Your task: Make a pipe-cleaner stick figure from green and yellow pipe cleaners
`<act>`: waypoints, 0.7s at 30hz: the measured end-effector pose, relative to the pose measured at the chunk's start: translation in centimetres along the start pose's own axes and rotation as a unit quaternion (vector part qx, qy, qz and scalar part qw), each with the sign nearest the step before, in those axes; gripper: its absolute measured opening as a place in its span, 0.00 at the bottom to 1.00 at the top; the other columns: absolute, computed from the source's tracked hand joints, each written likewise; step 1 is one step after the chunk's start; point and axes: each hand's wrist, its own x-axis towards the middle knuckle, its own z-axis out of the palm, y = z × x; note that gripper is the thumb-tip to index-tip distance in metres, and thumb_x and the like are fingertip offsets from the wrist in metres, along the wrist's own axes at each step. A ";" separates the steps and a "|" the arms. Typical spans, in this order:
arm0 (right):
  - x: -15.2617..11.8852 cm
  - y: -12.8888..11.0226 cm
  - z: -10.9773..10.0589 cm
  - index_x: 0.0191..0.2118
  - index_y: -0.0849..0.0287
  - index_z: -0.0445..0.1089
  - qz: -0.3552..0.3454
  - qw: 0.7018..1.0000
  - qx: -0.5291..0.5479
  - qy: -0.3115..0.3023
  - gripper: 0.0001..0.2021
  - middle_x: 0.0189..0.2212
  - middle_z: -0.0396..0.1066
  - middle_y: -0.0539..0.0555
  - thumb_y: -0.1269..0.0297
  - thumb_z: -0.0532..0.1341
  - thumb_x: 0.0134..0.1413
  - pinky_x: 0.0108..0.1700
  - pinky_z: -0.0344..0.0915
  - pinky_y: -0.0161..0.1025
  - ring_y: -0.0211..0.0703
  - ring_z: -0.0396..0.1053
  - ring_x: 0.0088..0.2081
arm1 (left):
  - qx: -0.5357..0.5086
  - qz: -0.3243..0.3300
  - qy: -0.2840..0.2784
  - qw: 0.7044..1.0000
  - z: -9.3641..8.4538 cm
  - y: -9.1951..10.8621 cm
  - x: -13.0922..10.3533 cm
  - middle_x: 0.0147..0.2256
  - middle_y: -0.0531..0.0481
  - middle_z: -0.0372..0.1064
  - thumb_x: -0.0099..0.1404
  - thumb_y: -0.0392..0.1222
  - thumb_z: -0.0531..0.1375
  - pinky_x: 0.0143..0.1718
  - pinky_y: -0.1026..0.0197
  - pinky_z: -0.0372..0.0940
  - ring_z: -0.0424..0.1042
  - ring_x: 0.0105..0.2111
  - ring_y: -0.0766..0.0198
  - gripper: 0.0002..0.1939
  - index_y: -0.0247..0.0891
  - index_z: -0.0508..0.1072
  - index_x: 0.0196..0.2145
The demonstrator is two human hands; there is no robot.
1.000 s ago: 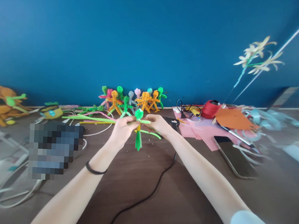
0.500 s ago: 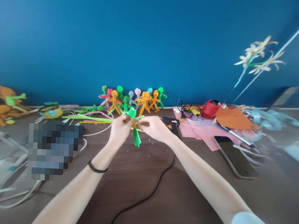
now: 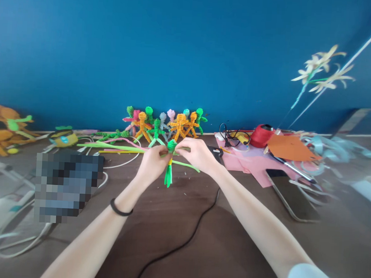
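Between my hands is a small green pipe-cleaner figure (image 3: 168,176), held upright above the table. It has a coiled green head, a yellow band at the middle and several green strands hanging below. My left hand (image 3: 153,164) pinches it from the left, just under the head. From the right, the thumb and fingers of my right hand (image 3: 200,155) are closed at the side of the head; the exact spot they grip is partly hidden. A light green pipe cleaner (image 3: 187,166) stretches out below my right hand; whether it belongs to the figure I cannot tell.
Finished pipe-cleaner figures (image 3: 180,124) stand along the blue wall. Loose pipe cleaners (image 3: 119,147) lie at left, near a blurred-out device (image 3: 67,186). On the right are a glue gun (image 3: 216,152), red thread spool (image 3: 261,135), orange paper (image 3: 292,148) and phone (image 3: 290,194). A black cord (image 3: 196,233) crosses the front.
The figure has shifted slightly right and down, and its head has turned. Both hands moved right with it, my right hand's fingers now nearer the head. The light green pipe cleaner shows more.
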 end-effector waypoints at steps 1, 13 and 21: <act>0.0 0.1 -0.1 0.29 0.63 0.73 0.018 1.000 0.023 0.002 0.06 0.30 0.72 0.54 0.71 0.59 0.50 0.39 0.60 0.35 0.38 0.68 0.33 | -0.002 0.000 -0.006 1.000 -0.1 0.1 0.0 0.21 0.54 0.67 0.51 0.40 0.56 0.28 0.65 0.57 0.62 0.24 0.67 0.07 0.35 0.68 0.20; 0.5 2.0 -0.6 0.27 0.63 0.70 0.171 0.949 0.264 -0.017 0.07 0.24 0.71 0.51 0.66 0.64 0.38 0.34 0.61 0.35 0.36 0.68 0.28 | -0.130 -0.005 -0.069 0.989 -0.3 0.2 0.1 0.25 0.51 0.72 0.47 0.44 0.62 0.31 0.61 0.62 0.70 0.28 0.61 0.09 0.35 0.71 0.25; 0.5 2.1 -0.6 0.26 0.63 0.69 0.166 0.951 0.261 -0.022 0.10 0.22 0.69 0.49 0.62 0.65 0.38 0.31 0.60 0.34 0.33 0.64 0.25 | -0.190 -0.015 -0.110 0.975 -0.7 0.4 0.1 0.26 0.52 0.72 0.49 0.43 0.61 0.34 0.61 0.62 0.70 0.30 0.60 0.09 0.36 0.72 0.28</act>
